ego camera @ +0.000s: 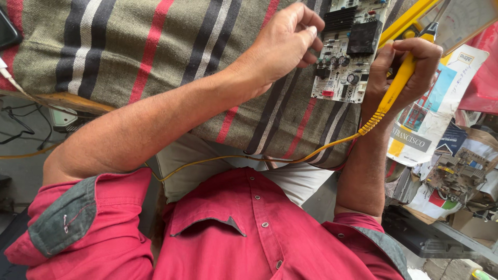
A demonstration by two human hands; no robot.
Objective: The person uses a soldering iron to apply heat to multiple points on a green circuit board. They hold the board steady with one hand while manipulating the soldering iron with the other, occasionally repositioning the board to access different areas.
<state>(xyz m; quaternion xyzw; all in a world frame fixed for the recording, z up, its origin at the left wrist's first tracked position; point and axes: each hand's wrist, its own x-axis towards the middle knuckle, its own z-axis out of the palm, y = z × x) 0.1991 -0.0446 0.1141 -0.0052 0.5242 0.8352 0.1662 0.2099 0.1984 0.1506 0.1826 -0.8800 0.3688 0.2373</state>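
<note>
Probe at circuit board, both hands engaged.

We grip the yellow probe [397, 85] in the closed fingers of our right hand [402, 70], tip aimed toward the circuit board [346, 49], which lies on the striped cloth [155, 46] covering the bench. Our left hand [282, 44] rests at the board's left edge, fingers pinched together; we cannot tell whether they hold anything. The yellow cord [249, 158] trails back across our lap. Work looks under way: board laid out, probe in hand, contact point hidden. A second board [459, 171] sits among papers, untouched.
</note>
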